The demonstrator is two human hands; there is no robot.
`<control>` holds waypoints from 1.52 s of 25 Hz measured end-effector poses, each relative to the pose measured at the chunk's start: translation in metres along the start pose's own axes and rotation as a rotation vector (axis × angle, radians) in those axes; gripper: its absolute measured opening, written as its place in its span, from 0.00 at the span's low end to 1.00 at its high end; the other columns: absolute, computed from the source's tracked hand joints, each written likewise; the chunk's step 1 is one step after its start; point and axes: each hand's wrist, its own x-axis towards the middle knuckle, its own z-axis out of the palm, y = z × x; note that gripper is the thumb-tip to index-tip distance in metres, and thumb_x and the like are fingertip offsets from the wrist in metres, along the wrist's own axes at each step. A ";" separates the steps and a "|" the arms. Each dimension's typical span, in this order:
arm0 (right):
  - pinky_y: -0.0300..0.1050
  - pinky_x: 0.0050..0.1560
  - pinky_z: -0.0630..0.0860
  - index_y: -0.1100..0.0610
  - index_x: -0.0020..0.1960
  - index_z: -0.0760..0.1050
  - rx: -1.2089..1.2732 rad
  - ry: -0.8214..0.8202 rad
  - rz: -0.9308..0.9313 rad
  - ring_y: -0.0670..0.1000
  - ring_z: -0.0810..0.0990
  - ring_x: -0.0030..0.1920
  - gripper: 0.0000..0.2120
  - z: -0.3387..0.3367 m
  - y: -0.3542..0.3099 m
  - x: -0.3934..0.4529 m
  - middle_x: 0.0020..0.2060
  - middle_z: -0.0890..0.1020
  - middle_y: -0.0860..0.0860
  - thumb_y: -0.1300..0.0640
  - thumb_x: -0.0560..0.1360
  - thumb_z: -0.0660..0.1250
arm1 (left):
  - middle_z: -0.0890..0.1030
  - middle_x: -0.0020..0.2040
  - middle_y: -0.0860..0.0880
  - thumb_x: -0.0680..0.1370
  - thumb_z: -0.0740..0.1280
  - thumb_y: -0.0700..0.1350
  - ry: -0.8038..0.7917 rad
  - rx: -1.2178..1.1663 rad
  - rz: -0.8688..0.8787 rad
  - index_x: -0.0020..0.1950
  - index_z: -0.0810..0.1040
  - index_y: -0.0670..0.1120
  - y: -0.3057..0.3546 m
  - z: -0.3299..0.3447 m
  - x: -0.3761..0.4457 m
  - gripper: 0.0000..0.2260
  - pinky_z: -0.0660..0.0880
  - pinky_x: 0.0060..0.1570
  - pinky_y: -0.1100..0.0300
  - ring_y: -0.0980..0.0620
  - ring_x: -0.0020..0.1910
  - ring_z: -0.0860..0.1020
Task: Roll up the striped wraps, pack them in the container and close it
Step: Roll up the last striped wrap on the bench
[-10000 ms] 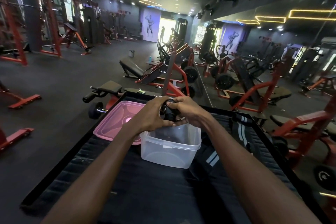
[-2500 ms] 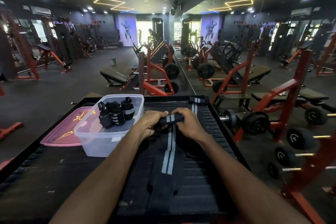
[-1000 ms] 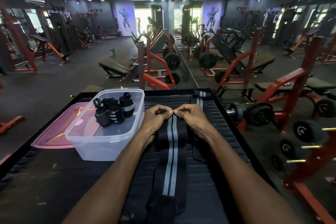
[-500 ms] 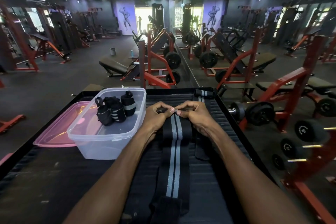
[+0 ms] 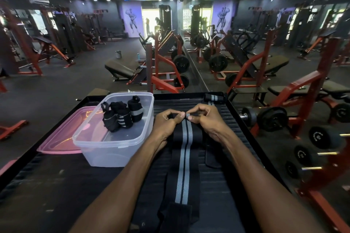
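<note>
while the striped wrap (image 5: 184,157) lies flat on the black table (image 5: 56,185), the left hand (image 5: 166,122) and the right hand (image 5: 204,119) pinch its far end beside the container (image 5: 113,149).

Open container (image 5: 113,143) just left of left hand (image 5: 166,122), top unblocked; three rolled wraps (image 5: 122,114) bunched at far end, near end of its floor bare. Pink lid (image 5: 62,134) flat against container's far-left side. Bare tray surface (image 5: 56,185) front-left; right side crowded by flat wrap (image 5: 184,157), second strap (image 5: 213,155), tray rim (image 5: 244,128).
</note>
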 end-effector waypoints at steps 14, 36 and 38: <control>0.47 0.56 0.80 0.57 0.41 0.82 0.109 -0.048 0.088 0.53 0.84 0.50 0.05 0.007 0.000 0.000 0.43 0.85 0.55 0.64 0.75 0.72 | 0.86 0.43 0.49 0.74 0.75 0.39 0.042 -0.022 0.011 0.41 0.84 0.47 -0.002 -0.002 0.003 0.04 0.79 0.59 0.52 0.49 0.49 0.83; 0.35 0.42 0.75 0.58 0.51 0.83 -0.059 -0.013 -0.001 0.41 0.81 0.42 0.06 0.011 -0.002 -0.005 0.45 0.86 0.51 0.56 0.76 0.72 | 0.84 0.44 0.50 0.75 0.73 0.34 0.045 -0.043 0.096 0.44 0.83 0.46 -0.005 -0.006 0.006 0.07 0.77 0.52 0.63 0.53 0.47 0.81; 0.39 0.42 0.76 0.58 0.50 0.84 -0.104 -0.006 -0.006 0.44 0.82 0.43 0.08 0.013 -0.002 -0.004 0.44 0.86 0.52 0.53 0.78 0.71 | 0.84 0.45 0.49 0.74 0.73 0.32 0.041 -0.044 0.101 0.45 0.82 0.46 -0.006 -0.007 0.007 0.08 0.77 0.52 0.61 0.53 0.48 0.81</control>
